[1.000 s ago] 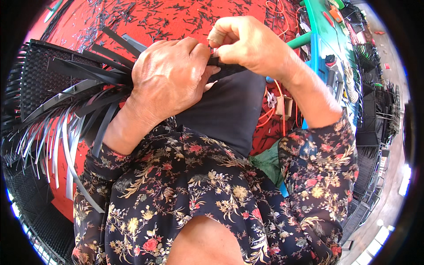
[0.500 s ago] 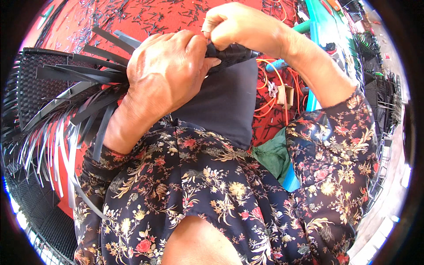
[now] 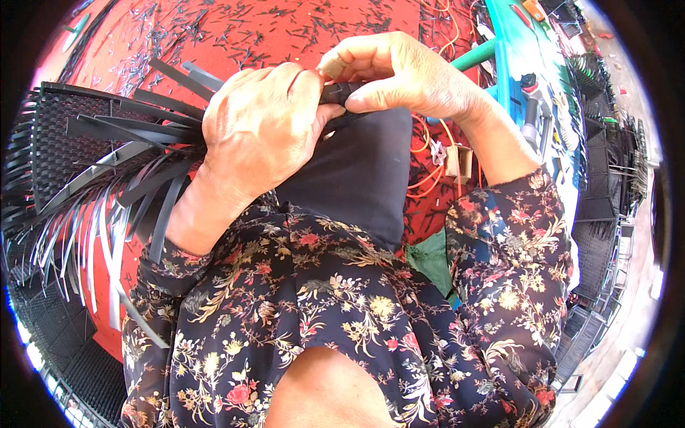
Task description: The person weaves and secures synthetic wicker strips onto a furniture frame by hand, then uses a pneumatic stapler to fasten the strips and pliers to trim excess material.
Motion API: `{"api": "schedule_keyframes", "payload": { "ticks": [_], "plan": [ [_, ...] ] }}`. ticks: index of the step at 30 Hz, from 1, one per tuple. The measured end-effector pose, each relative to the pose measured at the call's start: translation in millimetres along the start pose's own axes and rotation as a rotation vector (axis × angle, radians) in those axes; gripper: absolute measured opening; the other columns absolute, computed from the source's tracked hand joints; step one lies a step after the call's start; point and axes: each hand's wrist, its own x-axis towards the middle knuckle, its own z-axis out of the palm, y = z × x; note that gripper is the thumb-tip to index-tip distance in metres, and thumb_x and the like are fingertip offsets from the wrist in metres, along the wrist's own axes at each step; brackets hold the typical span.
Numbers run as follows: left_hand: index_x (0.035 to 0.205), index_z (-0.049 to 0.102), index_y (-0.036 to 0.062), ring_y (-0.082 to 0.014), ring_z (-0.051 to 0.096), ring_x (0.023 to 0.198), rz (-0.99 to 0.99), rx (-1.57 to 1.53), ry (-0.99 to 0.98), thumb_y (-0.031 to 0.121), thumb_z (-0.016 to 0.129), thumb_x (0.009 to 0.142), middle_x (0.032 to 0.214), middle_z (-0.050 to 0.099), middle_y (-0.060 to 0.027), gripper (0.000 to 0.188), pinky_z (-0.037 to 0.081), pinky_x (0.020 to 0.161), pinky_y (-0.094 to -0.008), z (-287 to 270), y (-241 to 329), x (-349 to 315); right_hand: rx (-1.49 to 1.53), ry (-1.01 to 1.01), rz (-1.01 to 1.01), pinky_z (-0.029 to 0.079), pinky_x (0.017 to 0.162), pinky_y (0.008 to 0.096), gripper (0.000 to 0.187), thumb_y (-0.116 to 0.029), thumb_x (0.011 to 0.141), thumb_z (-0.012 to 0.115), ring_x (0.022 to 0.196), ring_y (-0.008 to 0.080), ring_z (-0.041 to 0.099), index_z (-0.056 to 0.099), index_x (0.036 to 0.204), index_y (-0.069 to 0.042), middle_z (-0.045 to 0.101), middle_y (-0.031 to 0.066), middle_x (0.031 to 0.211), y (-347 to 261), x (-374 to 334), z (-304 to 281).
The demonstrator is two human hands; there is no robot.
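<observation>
My left hand [image 3: 260, 125] is closed around a bundle of flat black plastic strips [image 3: 168, 110], whose loose ends fan out to the left. On the other side of that hand a short, dark woven end [image 3: 338, 94] pokes out. My right hand [image 3: 399, 75] curls over this end, its thumb pressed against the near side and its fingers bent on the far side. A tan wrapping covers one of the right fingertips. The palms hide most of the piece. Below it, a dark cushion-like pad [image 3: 349, 178] lies across my lap.
Black strip scraps litter the red floor [image 3: 250, 28]. At the left stands a black woven panel [image 3: 75, 139], with pale-shining strips [image 3: 107, 242] hanging nearby. Orange hoses [image 3: 432, 182], a small cardboard box [image 3: 459, 162] and a teal frame [image 3: 510, 57] are at the right.
My right hand has come down and slightly left, and its fingers have loosened from a tight fist to a wider curl. The left hand keeps its hold almost in place.
</observation>
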Motion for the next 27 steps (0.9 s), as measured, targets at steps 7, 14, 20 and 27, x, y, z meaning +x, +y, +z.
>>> {"api": "schedule_keyframes", "payload": {
  "ticks": [7, 14, 20, 27],
  "plan": [
    [0.088, 0.06, 0.005, -0.0277, 0.059, 0.066, 0.018, -0.002, -0.009, 0.023, 0.074, 0.07, 0.074, 0.059, -0.0075, 0.029, 0.046, 0.061, -0.0361, 0.5, -1.1, 0.1, 0.005, 0.106, 0.007, 0.047, 0.085, 0.0264, 0.023, -0.008, 0.083, 0.067, 0.091, 0.0089, 0.06, 0.063, 0.104, 0.002, 0.067, 0.0029, 0.096, 8.4, -8.6, 8.9],
    [0.076, 0.056, 0.0096, -0.0246, 0.06, 0.063, 0.036, 0.013, 0.036, 0.023, 0.071, 0.071, 0.068, 0.056, -0.0043, 0.02, 0.048, 0.061, -0.0355, 5.8, -9.6, 6.3, -0.775, 0.343, -0.533, 0.051, 0.076, 0.0355, 0.022, -0.007, 0.073, 0.069, 0.084, 0.0291, 0.062, 0.063, 0.094, -0.007, 0.062, 0.0084, 0.088, -0.8, -3.6, 23.8],
    [0.085, 0.059, 0.0059, -0.0288, 0.059, 0.068, -0.029, -0.04, -0.027, 0.023, 0.073, 0.07, 0.073, 0.058, -0.0077, 0.027, 0.047, 0.061, -0.0384, 1.4, -8.8, 16.9, -0.738, 0.503, -0.658, 0.051, 0.061, 0.0329, 0.015, -0.001, 0.072, 0.067, 0.074, 0.0282, 0.062, 0.063, 0.086, -0.007, 0.061, 0.0087, 0.079, 4.5, -0.9, 24.1],
    [0.085, 0.06, 0.0059, -0.0268, 0.059, 0.067, -0.018, -0.07, 0.038, 0.021, 0.074, 0.07, 0.073, 0.058, -0.0071, 0.025, 0.047, 0.06, -0.0369, 1.7, -6.7, 2.2, -0.738, 0.438, -0.436, 0.05, 0.063, 0.0307, 0.012, -0.004, 0.074, 0.07, 0.073, 0.0268, 0.061, 0.065, 0.084, -0.005, 0.061, 0.0088, 0.077, -5.1, 1.4, 23.5]
  ]
}}
